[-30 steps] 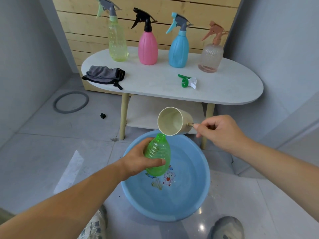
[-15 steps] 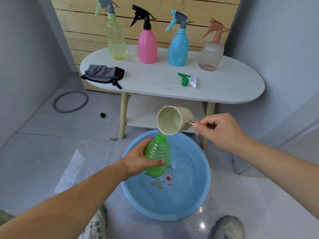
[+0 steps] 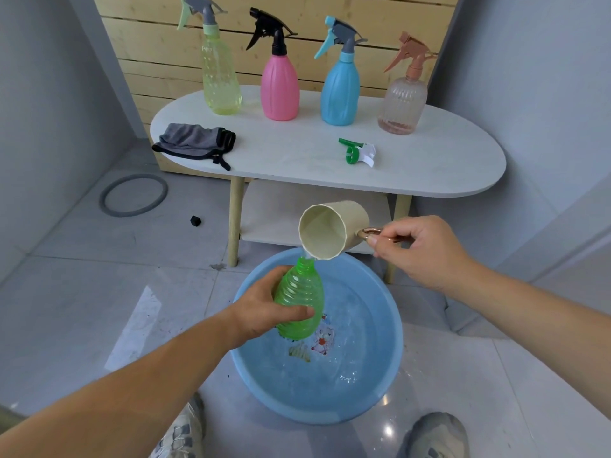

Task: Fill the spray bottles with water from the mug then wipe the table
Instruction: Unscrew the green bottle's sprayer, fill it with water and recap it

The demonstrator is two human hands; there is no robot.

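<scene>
My left hand point(image 3: 264, 309) grips a green ribbed bottle point(image 3: 302, 297) without its spray head, held upright over the blue basin point(image 3: 380, 385). My right hand point(image 3: 420, 249) pinches the metal handle of a cream mug point(image 3: 330, 231), tipped on its side with its rim just above the bottle's neck. The inside of the mug looks dry. The bottle's green and white spray head point(image 3: 357, 152) lies on the white oval table point(image 3: 446, 160). A grey cloth point(image 3: 195, 142) lies at the table's left end.
Along the table's back stand several capped spray bottles: yellow point(image 3: 220, 84), pink point(image 3: 279, 87), blue point(image 3: 340, 90) and clear pink point(image 3: 401, 104). The basin holds water. A grey ring point(image 3: 134, 195) and a small black piece point(image 3: 195, 221) lie on the tiled floor. My shoes show at the bottom.
The mug has tipped slightly further over the bottle's neck, and my right hand has shifted a little along the handle. The bottle and left hand stay put.
</scene>
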